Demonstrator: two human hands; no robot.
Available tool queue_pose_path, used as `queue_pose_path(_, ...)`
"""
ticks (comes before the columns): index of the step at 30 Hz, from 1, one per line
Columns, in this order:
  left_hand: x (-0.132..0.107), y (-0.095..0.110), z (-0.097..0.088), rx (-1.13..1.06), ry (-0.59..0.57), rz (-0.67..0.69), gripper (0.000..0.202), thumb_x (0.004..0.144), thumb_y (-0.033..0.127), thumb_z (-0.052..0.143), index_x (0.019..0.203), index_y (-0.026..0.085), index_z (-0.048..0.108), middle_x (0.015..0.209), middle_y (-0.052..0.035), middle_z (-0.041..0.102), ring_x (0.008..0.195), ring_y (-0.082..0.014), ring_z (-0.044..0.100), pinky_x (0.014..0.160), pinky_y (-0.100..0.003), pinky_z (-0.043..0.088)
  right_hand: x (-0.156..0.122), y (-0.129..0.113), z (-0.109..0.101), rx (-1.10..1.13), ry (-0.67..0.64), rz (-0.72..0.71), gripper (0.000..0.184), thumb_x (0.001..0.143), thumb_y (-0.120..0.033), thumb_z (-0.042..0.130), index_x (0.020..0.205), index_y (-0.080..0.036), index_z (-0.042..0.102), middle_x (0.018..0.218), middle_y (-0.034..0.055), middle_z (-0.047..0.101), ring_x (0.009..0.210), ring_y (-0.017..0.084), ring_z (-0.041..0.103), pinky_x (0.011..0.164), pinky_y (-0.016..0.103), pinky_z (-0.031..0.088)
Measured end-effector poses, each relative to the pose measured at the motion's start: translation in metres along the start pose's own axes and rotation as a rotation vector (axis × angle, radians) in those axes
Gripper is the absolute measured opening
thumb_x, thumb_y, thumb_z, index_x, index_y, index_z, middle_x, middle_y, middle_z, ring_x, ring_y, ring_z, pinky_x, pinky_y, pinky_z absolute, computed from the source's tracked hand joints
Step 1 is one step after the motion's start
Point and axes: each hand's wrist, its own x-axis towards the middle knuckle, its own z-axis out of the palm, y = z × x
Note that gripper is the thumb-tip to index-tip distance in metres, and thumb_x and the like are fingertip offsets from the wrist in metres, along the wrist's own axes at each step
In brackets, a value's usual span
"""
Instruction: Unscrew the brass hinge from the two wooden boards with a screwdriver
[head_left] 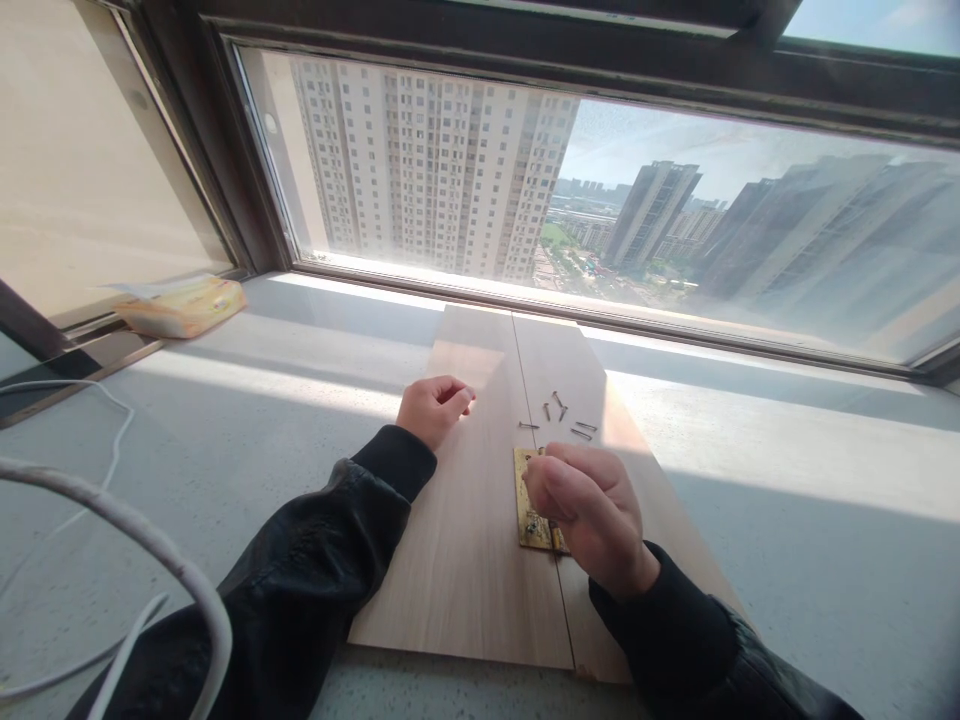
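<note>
Two pale wooden boards (450, 560) lie side by side with a straight seam between them. A brass hinge (523, 490) lies across the seam, its right part covered by my right hand (592, 505). That hand is closed just above the hinge, thumb against the curled fingers; what it grips is hidden. A screw head (532, 527) shows on the hinge's left leaf. Several loose screws (560, 404) are scattered on the boards beyond the hinge. My left hand (439, 408) rests in a loose fist at the left board's edge, with nothing showing from it.
The boards lie on a pale speckled windowsill (810, 550) beneath a dark-framed window (480, 295). A yellow tissue pack (184, 308) sits at the back left. White cables (161, 535) loop across the left foreground near my left sleeve.
</note>
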Motion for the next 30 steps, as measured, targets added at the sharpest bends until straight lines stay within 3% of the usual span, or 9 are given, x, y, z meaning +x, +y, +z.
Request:
queue_pose_path(3, 0.0, 0.0, 0.0, 0.004, -0.007, 0.001, 0.023, 0.072, 0.032, 0.054, 0.068, 0.013, 0.067, 0.057, -0.0013, 0.061, 0.053, -0.0112, 0.054, 0.054, -0.022, 0.044, 0.006, -0.003, -0.005, 0.054, -0.116, 0.058, 0.043, 0.084, -0.032, 0.046, 0.045, -0.018, 0.035, 0.042, -0.0042, 0.03, 0.04, 0.007, 0.026, 0.041, 0.026, 0.017)
queue_pose_path(6, 0.0, -0.001, 0.0, 0.011, -0.015, 0.002, 0.024, 0.072, 0.033, 0.054, 0.069, 0.013, 0.067, 0.058, -0.0014, 0.062, 0.053, -0.0112, 0.054, 0.054, -0.022, 0.044, 0.009, -0.003, -0.006, 0.18, -0.121, 0.123, 0.022, 0.079, -0.028, 0.041, 0.058, -0.019, 0.042, 0.043, -0.0059, 0.031, 0.039, 0.008, 0.024, 0.04, 0.024, 0.017)
queue_pose_path(9, 0.0, -0.001, 0.0, 0.015, -0.012, -0.001, 0.025, 0.072, 0.035, 0.054, 0.07, 0.014, 0.067, 0.057, -0.0015, 0.062, 0.053, -0.0113, 0.053, 0.053, -0.022, 0.043, 0.007, -0.002, -0.005, 0.192, -0.051, 0.141, 0.008, 0.075, -0.023, 0.047, 0.068, -0.02, 0.045, 0.05, -0.0057, 0.041, 0.044, 0.009, 0.031, 0.042, 0.023, 0.024)
queue_pose_path(13, 0.0, -0.001, 0.0, 0.003, -0.01, -0.008, 0.025, 0.071, 0.035, 0.055, 0.069, 0.014, 0.067, 0.057, -0.0016, 0.061, 0.052, -0.0114, 0.053, 0.052, -0.021, 0.043, 0.0, -0.001, 0.003, -0.174, 0.172, 0.015, 0.012, 0.082, -0.028, 0.056, 0.08, -0.017, 0.061, 0.074, 0.0033, 0.061, 0.068, 0.014, 0.054, 0.062, 0.03, 0.042)
queue_pose_path(16, 0.001, -0.001, 0.0, -0.014, -0.02, -0.007, 0.023, 0.071, 0.034, 0.055, 0.069, 0.014, 0.067, 0.057, -0.0012, 0.061, 0.052, -0.0114, 0.054, 0.052, -0.021, 0.043, -0.007, 0.002, 0.016, -0.254, 0.326, 0.009, 0.02, 0.089, -0.033, 0.046, 0.081, -0.019, 0.059, 0.072, 0.0016, 0.058, 0.066, 0.014, 0.053, 0.062, 0.03, 0.041)
queue_pose_path(19, 0.001, -0.001, 0.0, -0.019, -0.019, -0.007, 0.023, 0.071, 0.034, 0.054, 0.068, 0.014, 0.066, 0.056, -0.0012, 0.061, 0.052, -0.0115, 0.054, 0.053, -0.021, 0.044, -0.013, 0.006, 0.026, -0.31, 0.378, 0.001, 0.027, 0.091, -0.032, 0.038, 0.071, -0.019, 0.048, 0.062, -0.0018, 0.044, 0.059, 0.012, 0.042, 0.055, 0.028, 0.033)
queue_pose_path(24, 0.0, -0.001, 0.001, -0.008, -0.014, -0.006, 0.025, 0.072, 0.036, 0.054, 0.068, 0.014, 0.067, 0.056, -0.0014, 0.061, 0.052, -0.0119, 0.053, 0.053, -0.022, 0.044, -0.014, 0.002, 0.016, -0.214, 0.169, 0.017, 0.029, 0.079, -0.027, 0.041, 0.052, -0.02, 0.034, 0.047, -0.0033, 0.032, 0.046, 0.01, 0.029, 0.046, 0.027, 0.021)
queue_pose_path(28, 0.0, -0.001, 0.001, -0.009, -0.031, -0.004, 0.024, 0.072, 0.035, 0.054, 0.069, 0.014, 0.066, 0.056, -0.0015, 0.061, 0.053, -0.0122, 0.054, 0.054, -0.022, 0.044, -0.01, -0.004, 0.002, 0.014, 0.039, 0.131, 0.005, 0.067, -0.022, 0.046, 0.066, -0.019, 0.042, 0.055, -0.0032, 0.039, 0.051, 0.011, 0.031, 0.047, 0.025, 0.025)
queue_pose_path(30, 0.0, 0.0, 0.001, -0.008, -0.035, 0.0, 0.024, 0.072, 0.034, 0.054, 0.069, 0.014, 0.066, 0.056, -0.0014, 0.06, 0.054, -0.0124, 0.054, 0.054, -0.022, 0.044, -0.009, -0.003, 0.002, 0.03, 0.053, 0.139, 0.007, 0.071, -0.022, 0.051, 0.073, -0.019, 0.045, 0.062, -0.002, 0.044, 0.056, 0.011, 0.037, 0.052, 0.026, 0.03)
